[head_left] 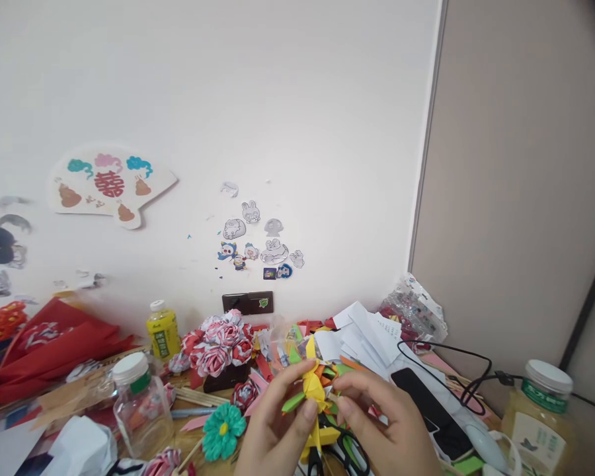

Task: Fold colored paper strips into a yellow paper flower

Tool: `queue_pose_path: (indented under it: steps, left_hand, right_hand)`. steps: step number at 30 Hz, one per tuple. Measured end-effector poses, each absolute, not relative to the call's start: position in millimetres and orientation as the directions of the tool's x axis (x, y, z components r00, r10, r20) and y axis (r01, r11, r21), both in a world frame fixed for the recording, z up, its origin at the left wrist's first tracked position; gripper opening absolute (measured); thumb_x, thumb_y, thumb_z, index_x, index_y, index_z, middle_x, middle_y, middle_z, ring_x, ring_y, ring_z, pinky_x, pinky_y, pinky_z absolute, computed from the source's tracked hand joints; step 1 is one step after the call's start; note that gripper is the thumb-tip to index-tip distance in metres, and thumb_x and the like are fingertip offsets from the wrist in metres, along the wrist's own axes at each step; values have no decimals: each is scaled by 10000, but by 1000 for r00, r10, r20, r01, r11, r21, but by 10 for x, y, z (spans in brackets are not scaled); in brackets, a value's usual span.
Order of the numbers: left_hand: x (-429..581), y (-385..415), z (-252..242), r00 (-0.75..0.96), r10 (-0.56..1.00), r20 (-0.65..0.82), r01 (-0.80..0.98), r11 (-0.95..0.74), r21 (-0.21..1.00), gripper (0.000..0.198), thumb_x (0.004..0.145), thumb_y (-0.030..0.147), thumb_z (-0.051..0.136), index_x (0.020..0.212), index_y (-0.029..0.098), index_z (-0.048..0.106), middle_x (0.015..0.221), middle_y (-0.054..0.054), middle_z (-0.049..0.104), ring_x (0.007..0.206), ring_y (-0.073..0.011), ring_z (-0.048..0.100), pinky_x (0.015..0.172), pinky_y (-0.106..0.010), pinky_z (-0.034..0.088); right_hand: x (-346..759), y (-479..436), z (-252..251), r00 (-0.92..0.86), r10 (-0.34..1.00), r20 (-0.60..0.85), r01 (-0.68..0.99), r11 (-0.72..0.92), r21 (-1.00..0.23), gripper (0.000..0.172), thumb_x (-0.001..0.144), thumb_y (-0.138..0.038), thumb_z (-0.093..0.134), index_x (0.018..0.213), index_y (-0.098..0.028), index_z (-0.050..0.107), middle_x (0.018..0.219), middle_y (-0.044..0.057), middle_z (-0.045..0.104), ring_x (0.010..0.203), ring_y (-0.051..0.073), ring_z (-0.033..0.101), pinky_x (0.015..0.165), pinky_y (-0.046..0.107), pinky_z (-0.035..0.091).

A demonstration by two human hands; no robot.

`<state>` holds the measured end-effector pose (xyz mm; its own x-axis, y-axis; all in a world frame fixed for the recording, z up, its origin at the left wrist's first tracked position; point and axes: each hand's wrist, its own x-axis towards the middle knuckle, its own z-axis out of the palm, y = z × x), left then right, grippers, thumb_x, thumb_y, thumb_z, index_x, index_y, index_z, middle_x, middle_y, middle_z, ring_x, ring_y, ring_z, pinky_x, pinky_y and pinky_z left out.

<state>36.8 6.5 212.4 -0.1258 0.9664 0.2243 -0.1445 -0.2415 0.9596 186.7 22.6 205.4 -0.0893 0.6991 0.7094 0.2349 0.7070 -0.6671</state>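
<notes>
Between my two hands is a yellow folded-paper flower (314, 387) with pointed petals and green and orange paper around it. The thumb and fingers of my left hand (276, 413) pinch its left side. My right hand (384, 416) is closed at its right side, fingertips pressed together on the paper; exactly which part they grip is partly hidden. Below the flower lie black-handled scissors (352, 455) and more yellow paper. A teal flower with a yellow centre (223, 431) lies to the left of my left hand.
A clear jar (141, 413) and a yellow-labelled bottle (163, 330) stand left. Pink-and-white paper roses (223, 347) sit behind my hands. White papers (364, 334), a black phone (429, 410), a cable (488, 363) and a jar of yellowish liquid (540, 416) are right.
</notes>
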Motion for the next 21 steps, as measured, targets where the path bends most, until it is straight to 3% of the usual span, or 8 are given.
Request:
queue_pose_path:
  steps: [5, 15, 17, 21]
  left_hand:
    - [378, 67, 2133, -116, 966, 230, -121, -244, 962, 369, 604, 404, 765, 924, 225, 721, 1085, -92, 681, 1033, -286, 601, 878, -318, 498]
    - [384, 74, 2101, -82, 974, 213, -167, -224, 960, 390, 660, 416, 726, 1006, 239, 693, 1154, -80, 645, 1022, -261, 603, 839, -287, 506]
    - [387, 77, 2101, -77, 973, 217, -171, -227, 959, 381, 665, 415, 723, 1007, 249, 691, 1150, -71, 647, 1011, -251, 609, 835, -278, 506]
    - [379, 74, 2103, -89, 972, 220, -154, -231, 961, 368, 658, 407, 731, 991, 254, 700, 1133, -70, 655, 1011, -253, 606, 826, -272, 507]
  right_hand:
    - [1904, 241, 2064, -163, 643, 749, 362, 745, -561, 143, 864, -275, 498, 826, -210, 620, 678, -5, 677, 533, 116, 626, 474, 153, 485]
    - [1942, 286, 2022, -314, 245, 917, 665, 746, 29, 158, 866, -151, 482, 915, -204, 623, 741, 36, 686, 658, 154, 655, 618, 244, 500]
    - [1946, 284, 2019, -325, 240, 915, 668, 743, 42, 155, 859, -146, 495, 921, -204, 624, 743, 38, 681, 659, 156, 650, 623, 250, 500]
    - [1917, 263, 2071, -286, 302, 909, 620, 782, -65, 140, 863, -160, 481, 869, -203, 614, 723, 31, 663, 647, 152, 627, 592, 245, 490]
